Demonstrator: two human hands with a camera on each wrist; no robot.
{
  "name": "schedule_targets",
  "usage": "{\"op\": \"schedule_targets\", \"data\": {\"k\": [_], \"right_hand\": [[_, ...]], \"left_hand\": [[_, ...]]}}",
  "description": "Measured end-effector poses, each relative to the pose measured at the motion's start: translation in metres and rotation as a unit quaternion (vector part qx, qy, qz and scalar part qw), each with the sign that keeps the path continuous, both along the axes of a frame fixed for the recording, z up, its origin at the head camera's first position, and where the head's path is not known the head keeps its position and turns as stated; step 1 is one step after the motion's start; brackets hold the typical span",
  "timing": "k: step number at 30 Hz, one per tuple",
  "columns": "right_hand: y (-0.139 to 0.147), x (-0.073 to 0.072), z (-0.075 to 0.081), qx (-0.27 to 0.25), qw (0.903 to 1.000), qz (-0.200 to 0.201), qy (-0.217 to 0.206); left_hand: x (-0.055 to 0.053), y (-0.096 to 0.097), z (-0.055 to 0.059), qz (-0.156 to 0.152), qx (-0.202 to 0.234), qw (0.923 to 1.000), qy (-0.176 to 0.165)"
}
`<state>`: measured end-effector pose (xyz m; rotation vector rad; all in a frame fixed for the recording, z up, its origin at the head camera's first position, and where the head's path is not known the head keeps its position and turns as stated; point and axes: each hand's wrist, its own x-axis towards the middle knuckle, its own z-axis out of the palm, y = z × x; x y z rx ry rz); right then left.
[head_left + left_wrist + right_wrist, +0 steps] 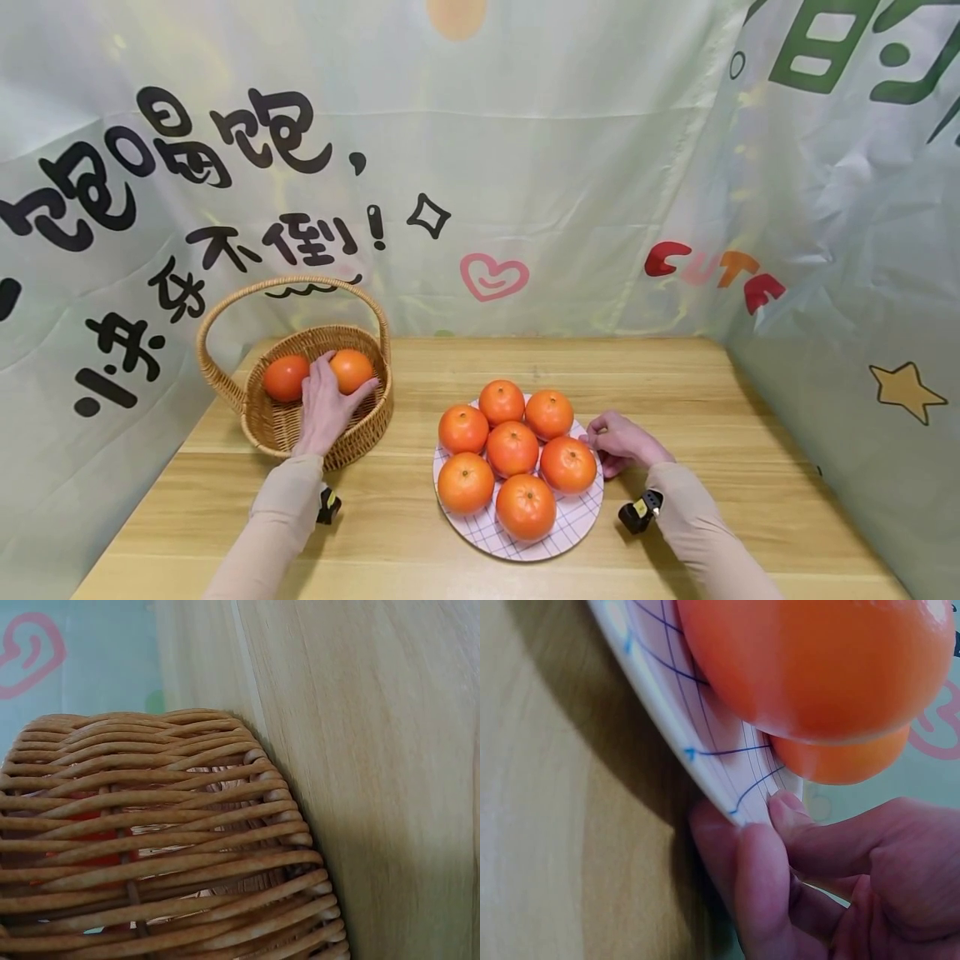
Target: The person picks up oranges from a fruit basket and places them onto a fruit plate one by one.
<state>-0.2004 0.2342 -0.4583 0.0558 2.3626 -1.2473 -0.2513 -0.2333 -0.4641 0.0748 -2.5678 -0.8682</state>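
Note:
My left hand (327,402) reaches into the wicker basket (378,417) and grips an orange (351,370), fingers on its left side and thumb on its right. A redder round fruit (287,377) sits beside it in the basket. In the left wrist view the woven wall (150,847) hides the hand. My right hand (621,442) pinches the rim of a white checked plate (564,533), thumb above and fingers below, as the right wrist view shows. Several oranges (512,448) lie on the plate, one of them (825,667) close above the pinching fingers.
The basket's tall arched handle (300,282) rises over its opening. Basket and plate stand apart on a wooden table (408,533). Printed cloth (585,183) hangs behind the table and along its sides.

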Motion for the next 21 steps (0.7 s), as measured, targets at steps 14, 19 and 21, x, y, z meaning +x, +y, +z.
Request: {"op": "schedule_targets", "data": {"k": [14,19,21], "right_hand": [[0.000,-0.001,-0.001,0.003,1.0000,0.000,0.002],[0.001,-0.001,-0.001,0.006,1.0000,0.000,0.003],[0.001,-0.001,-0.002,0.008,1.0000,0.000,0.004]], "left_hand": [[0.017,0.018,0.024,0.001,-0.016,0.9954,0.094],[0.022,0.032,0.031,-0.031,-0.029,0.9891,0.141],[0.024,0.040,0.035,-0.050,-0.027,0.9868,0.151]]}}
